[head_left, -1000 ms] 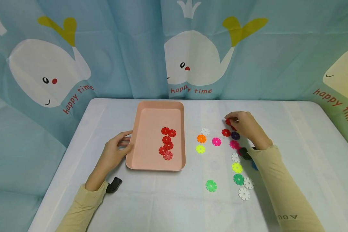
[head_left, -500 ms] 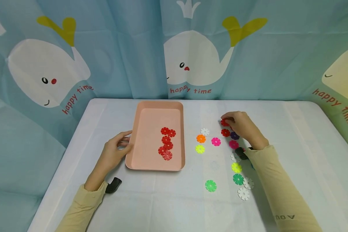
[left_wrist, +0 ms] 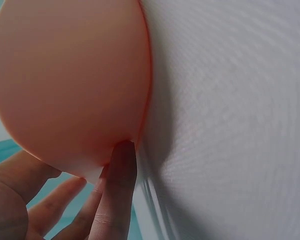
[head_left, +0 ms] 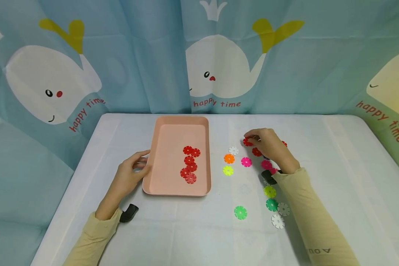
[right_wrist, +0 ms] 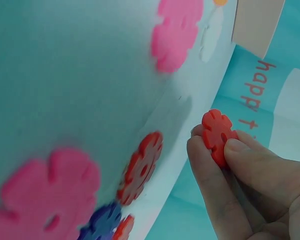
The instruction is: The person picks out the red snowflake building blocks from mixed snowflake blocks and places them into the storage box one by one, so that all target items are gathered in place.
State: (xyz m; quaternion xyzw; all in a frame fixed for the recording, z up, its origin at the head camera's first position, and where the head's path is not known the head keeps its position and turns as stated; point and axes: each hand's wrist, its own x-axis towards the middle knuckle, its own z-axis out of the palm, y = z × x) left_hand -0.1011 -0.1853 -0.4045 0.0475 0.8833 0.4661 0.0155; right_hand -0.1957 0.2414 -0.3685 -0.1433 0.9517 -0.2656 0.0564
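Note:
My right hand (head_left: 268, 143) pinches a red snowflake disc (right_wrist: 217, 136) between thumb and fingers, held above the table towards the back. Another red snowflake disc (head_left: 257, 152) lies just below that hand, with a pink one (head_left: 266, 164) nearer the front and a dark blue one (right_wrist: 102, 222) partly hidden. At the left side of the pink tray (head_left: 153, 155), my left hand (head_left: 130, 173) rests its fingertips against the outer wall, fingers fairly straight. Several red snowflake discs (head_left: 189, 160) lie inside the tray, grouped in its right half.
Between tray and right hand lie white (head_left: 233, 150), orange (head_left: 229, 159), yellow (head_left: 228, 170) and pink discs (head_left: 246, 162). A light green disc (head_left: 241, 212) lies nearer the front. More discs, including a dark green one (head_left: 271, 204), lie beside the right forearm. A patterned curtain (head_left: 166, 55) hangs behind.
My right hand has moved left with the red snowflake disc, exposing another red disc to its right. The left hand stays at the tray's side.

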